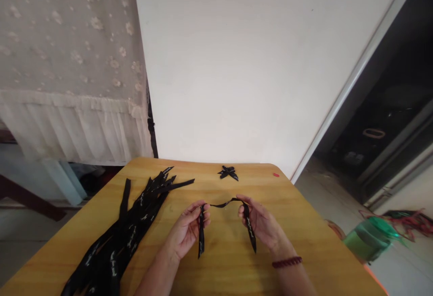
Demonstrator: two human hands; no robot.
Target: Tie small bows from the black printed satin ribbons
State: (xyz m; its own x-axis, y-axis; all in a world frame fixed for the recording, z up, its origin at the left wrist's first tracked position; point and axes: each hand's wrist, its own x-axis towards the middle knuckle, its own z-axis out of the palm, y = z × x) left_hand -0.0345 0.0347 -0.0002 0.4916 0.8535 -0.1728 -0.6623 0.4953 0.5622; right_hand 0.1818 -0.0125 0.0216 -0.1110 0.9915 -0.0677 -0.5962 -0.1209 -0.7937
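A black ribbon (221, 205) with white lettering stretches between my two hands above the wooden table, sagging slightly in the middle. My left hand (189, 224) pinches it near one end, and that tail hangs down past the fingers. Near the other end, my right hand (259, 221) grips it too, with a second tail dangling toward me. Around the right wrist is a dark red bracelet (287, 262). To the left lies a pile of similar black ribbons (131, 228), loosely bunched. Beyond my hands rests a tied black bow (228, 172).
The wooden table (297, 251) stands against a white panel (237, 70). A small red object (276, 174) sits by its far right corner. A lace curtain (74, 61) hangs at the left. On the floor at right is a green translucent container (370, 239).
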